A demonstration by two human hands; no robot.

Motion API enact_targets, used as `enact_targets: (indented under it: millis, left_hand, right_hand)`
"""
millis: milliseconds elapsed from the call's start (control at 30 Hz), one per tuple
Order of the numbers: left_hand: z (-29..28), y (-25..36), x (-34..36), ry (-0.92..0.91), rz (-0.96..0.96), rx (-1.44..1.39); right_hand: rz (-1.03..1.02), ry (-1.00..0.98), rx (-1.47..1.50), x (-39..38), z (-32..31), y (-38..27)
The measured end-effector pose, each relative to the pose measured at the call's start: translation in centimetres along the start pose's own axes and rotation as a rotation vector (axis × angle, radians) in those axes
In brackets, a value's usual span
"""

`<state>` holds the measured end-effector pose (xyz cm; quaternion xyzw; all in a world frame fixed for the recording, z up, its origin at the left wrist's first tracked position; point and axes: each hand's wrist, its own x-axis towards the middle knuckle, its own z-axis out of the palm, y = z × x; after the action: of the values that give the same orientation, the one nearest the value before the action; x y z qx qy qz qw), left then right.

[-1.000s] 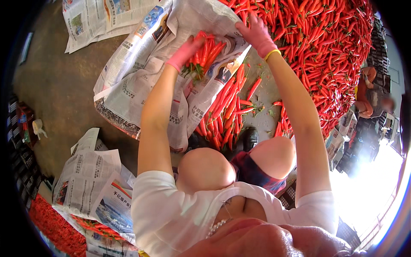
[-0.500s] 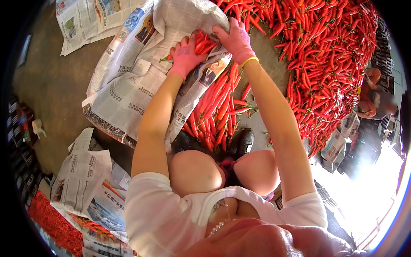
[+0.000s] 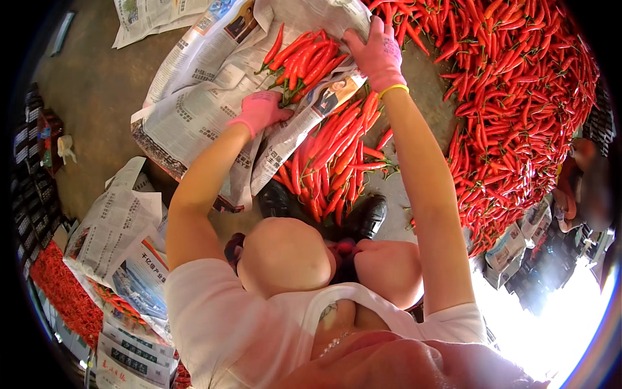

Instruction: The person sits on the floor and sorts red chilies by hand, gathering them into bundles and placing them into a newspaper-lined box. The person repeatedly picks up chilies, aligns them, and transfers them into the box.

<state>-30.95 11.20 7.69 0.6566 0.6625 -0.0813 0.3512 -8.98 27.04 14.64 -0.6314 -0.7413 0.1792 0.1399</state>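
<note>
A newspaper-lined box (image 3: pixel 201 126) sits tilted in front of me, its wall mostly hidden by the sheets. A bundle of red chili peppers (image 3: pixel 308 61) lies inside it, green stems toward me. My left hand (image 3: pixel 259 110), in a pink glove, rests on the paper beside the stems, thumb stretched out and fingers slightly bent, with nothing visibly held. At the box's far right edge, my right hand (image 3: pixel 381 57), also pink-gloved, has its thumb inside and its fingers over the newspaper rim. Between the box and my shoes lies a loose pile of chili peppers (image 3: pixel 334 155).
A large heap of red chili peppers (image 3: pixel 518 110) covers the floor at right, with another person (image 3: pixel 576 188) beyond it. Newspaper-covered peppers (image 3: pixel 120 240) stand at lower left. Dark crates (image 3: pixel 29 194) line the left edge. My black shoe (image 3: pixel 370 217) is beside the loose pile.
My left hand has let go of the chili bundle and drawn back toward me; the peppers now lie in the box. My right hand stays at the rim. The view has shifted slightly.
</note>
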Motion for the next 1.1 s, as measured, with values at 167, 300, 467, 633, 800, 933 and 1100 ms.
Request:
enact_targets:
  millis: [167, 300, 467, 633, 800, 933, 1100]
  left_hand:
    - [0.0, 2.4, 1.6, 0.095, -0.075, -0.097]
    - [-0.7, 2.8, 1.7, 0.125, -0.059, -0.112]
    - [-4.2, 0.4, 1.2, 0.145, -0.031, -0.214]
    - [-3.0, 2.5, 7.0, 0.657, 0.270, -0.023]
    - [0.2, 0.7, 9.6, 0.568, 0.609, 0.185]
    - [-1.5, 2.8, 8.4, 0.803, 0.620, -0.054]
    - [3.6, -4.3, 11.9, 1.065, 0.029, -0.263]
  right_hand:
    - [-0.009, 0.021, 0.008, -0.1, 0.2, 0.1]
    - [0.003, -0.003, 0.023, -0.1, 0.1, 0.0]
    - [0.026, 0.008, 0.007, 0.0, -0.1, 0.9]
    - [0.015, 0.007, -0.012, -0.2, -0.2, -0.2]
    - [0.018, 0.003, -0.003, -0.3, 0.1, -0.6]
    - [0.017, 0.065, -0.044, -0.4, 0.5, 0.7]
    - [0.002, 0.129, 0.011, 0.2, 0.3, -0.4]
